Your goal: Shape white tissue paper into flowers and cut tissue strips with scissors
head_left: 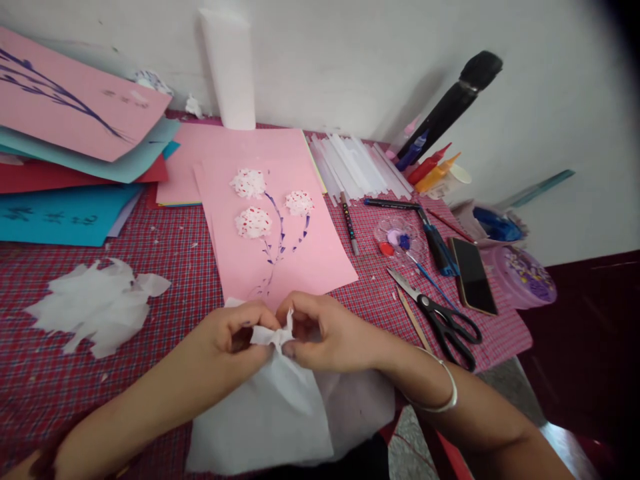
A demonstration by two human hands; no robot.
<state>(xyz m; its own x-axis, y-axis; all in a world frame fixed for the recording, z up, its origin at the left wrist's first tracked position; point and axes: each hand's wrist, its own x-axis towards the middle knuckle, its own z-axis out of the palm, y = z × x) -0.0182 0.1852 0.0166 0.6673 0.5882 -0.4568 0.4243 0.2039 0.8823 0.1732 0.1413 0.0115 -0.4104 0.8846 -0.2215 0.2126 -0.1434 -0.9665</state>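
My left hand (240, 340) and my right hand (320, 333) meet at the table's near edge, fingers pinched on the gathered top of a sheet of white tissue paper (265, 413). A short twisted end pokes up between my fingertips, while the rest of the sheet hangs down toward my lap. Just beyond my hands lies a pink sheet of paper (310, 267) bearing a painted stem and three round white puffs with red specks, such as this puff (253, 223). A pile of torn white tissue pieces (100, 303) rests to the left of my left hand.
Black-handled scissors (445, 323), a phone (473, 277), a paint palette (395, 237) and pens lie at the right. Behind them are glue sticks (357, 167) and paint tubes (435, 170). Stacked coloured cards (65, 207) fill the back left; a white paper roll (230, 73) leans on the wall.
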